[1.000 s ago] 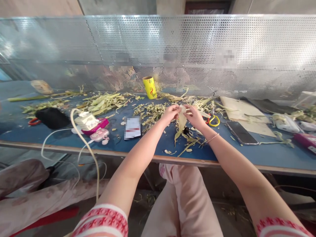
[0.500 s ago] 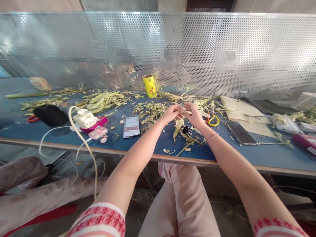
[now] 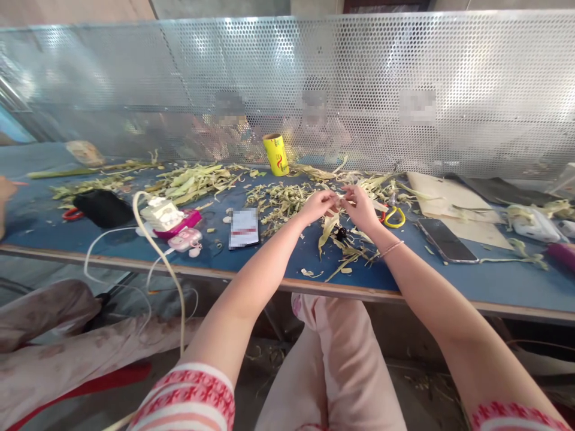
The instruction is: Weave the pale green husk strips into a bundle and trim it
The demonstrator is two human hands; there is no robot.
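My left hand (image 3: 318, 205) and my right hand (image 3: 360, 207) meet over the blue table (image 3: 278, 263), fingertips together on a pale corn husk strip (image 3: 329, 225) that hangs down between them. Both hands pinch its upper end. Loose husk scraps (image 3: 348, 257) lie on the table just below the hands. A small dark object (image 3: 341, 233) sits under the strip. Yellow-handled scissors (image 3: 396, 216) lie just right of my right hand.
A husk pile (image 3: 193, 182) spreads across the table's back. A yellow roll (image 3: 275, 154) stands by the perforated metal screen (image 3: 287, 90). A phone (image 3: 447, 240), cardboard (image 3: 444, 203), a black pouch (image 3: 102, 208), a pink device with white cables (image 3: 175, 224) and a card (image 3: 243, 228) lie around. Another person's hand (image 3: 5, 191) shows at far left.
My hands have drawn closer together and gathered the husk strip at its top; it hangs narrower than before. The camera has shifted slightly.
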